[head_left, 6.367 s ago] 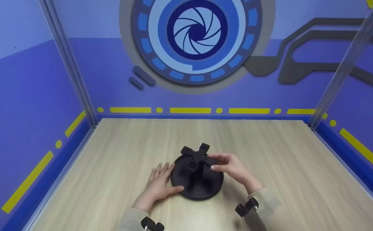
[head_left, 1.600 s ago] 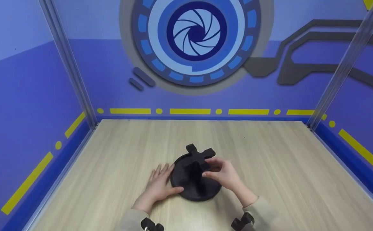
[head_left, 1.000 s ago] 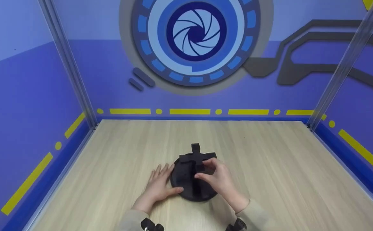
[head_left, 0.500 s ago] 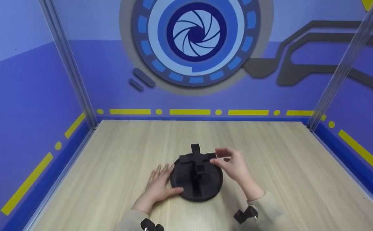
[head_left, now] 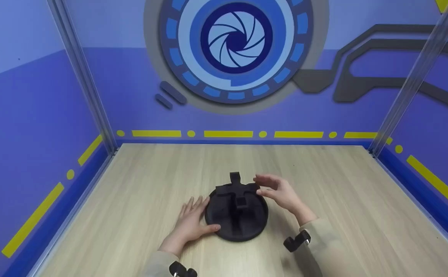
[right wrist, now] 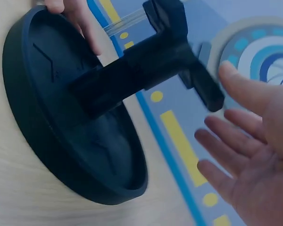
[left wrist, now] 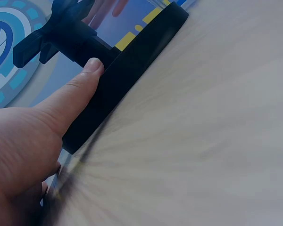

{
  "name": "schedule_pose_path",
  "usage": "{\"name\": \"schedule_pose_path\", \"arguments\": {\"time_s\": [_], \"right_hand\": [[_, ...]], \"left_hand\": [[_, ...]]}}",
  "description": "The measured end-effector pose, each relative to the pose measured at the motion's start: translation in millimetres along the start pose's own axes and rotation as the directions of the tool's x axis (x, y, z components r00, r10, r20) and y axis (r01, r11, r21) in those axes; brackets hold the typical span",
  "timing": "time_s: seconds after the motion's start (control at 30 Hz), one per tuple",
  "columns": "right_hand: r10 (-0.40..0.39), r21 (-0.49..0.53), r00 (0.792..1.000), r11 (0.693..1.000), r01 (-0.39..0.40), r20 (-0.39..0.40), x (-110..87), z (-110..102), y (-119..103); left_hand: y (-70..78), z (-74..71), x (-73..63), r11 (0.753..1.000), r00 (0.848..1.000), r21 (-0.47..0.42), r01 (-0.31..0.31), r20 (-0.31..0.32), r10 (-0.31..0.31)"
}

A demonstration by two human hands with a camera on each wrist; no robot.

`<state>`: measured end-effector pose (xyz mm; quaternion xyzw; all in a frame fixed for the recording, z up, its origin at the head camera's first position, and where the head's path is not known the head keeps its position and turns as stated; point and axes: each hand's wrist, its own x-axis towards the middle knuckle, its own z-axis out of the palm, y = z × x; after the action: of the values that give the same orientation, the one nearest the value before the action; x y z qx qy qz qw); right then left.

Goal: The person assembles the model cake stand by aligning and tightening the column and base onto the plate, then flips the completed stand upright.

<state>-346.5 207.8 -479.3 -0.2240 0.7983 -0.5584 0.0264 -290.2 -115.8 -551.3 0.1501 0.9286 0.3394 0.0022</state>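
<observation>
A black round dish-like base with a raised rim lies on the table. From its middle rises a post topped by a four-armed cross handle. My left hand rests against the base's left side, fingers spread and straight, thumb pressed on the rim. In the right wrist view the left thumb tip lies over the rim. My right hand stands open at the handle's right arm, thumb and fingers apart and holding nothing. The tip of that arm points toward the gap between them in the right wrist view.
The wood-grain table has blue walls at the back and sides, marked with yellow dashes. Metal posts stand at the back corners. Black wrist mounts sit on both beige sleeves.
The cross handle has turned clockwise, its near right arm swinging to the front. My right hand has let go of that arm and moved back right. The left hand keeps its place.
</observation>
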Motion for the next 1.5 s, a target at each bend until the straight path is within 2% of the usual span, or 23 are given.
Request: {"name": "schedule_pose_path", "arguments": {"time_s": [0.17, 0.4, 0.57, 0.93, 1.5], "right_hand": [[0.009, 0.04, 0.999, 0.999, -0.011, 0.048, 2.6, 1, 8], [0.04, 0.063, 0.998, 0.997, -0.043, 0.048, 1.1, 1, 10], [0.026, 0.076, 0.997, 0.997, -0.031, 0.07, -2.4, -1, 11], [0.075, 0.085, 0.992, 0.993, -0.084, 0.102, -8.4, 0, 2], [-0.008, 0.1, 0.994, 0.995, -0.003, 0.11, -15.9, 16, -8]], "left_hand": [[0.6, 0.1, 0.0, 1.0, 1.0, 0.002, -0.009, -0.008, 0.009], [0.9, 0.3, -0.4, 1.0, 1.0, 0.006, -0.006, -0.009, 0.007], [1.0, 0.2, -0.4, 1.0, 1.0, 0.013, -0.007, -0.015, 0.007], [0.7, 1.1, -0.7, 1.0, 1.0, 0.0, 0.009, 0.0, -0.009], [-0.4, 0.5, -0.3, 1.0, 1.0, 0.021, -0.009, -0.013, 0.009]]}}
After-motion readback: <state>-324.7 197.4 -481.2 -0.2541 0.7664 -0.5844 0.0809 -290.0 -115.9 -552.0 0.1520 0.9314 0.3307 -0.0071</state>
